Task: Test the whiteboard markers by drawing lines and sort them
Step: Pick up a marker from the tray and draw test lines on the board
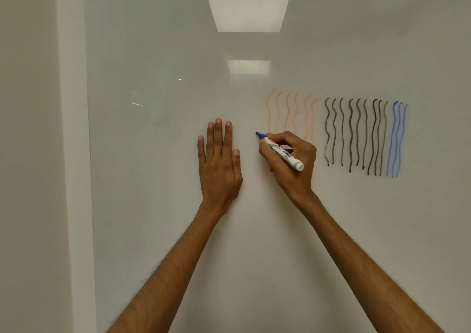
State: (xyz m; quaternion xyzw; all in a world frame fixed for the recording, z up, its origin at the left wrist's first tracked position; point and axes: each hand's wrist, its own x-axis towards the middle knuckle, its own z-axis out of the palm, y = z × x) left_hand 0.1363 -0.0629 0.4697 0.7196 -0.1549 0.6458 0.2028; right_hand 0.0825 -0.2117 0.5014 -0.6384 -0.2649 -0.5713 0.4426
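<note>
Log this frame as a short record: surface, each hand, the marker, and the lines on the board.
surface: whiteboard, upright
left hand: flat on the board, fingers straight
right hand: grips the blue marker
marker: uncapped, tip pointing up-left at the board, contact unclear
lines: faint wavy red lines; black lines to their right; blue lines furthest right

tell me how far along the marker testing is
Done: faint red lines, black lines and blue lines stand on the whiteboard. In hand: the right hand grips an uncapped blue marker, tip left of the red lines; the left hand rests flat on the board. Left: this marker's line; no sorting is in view.
</note>
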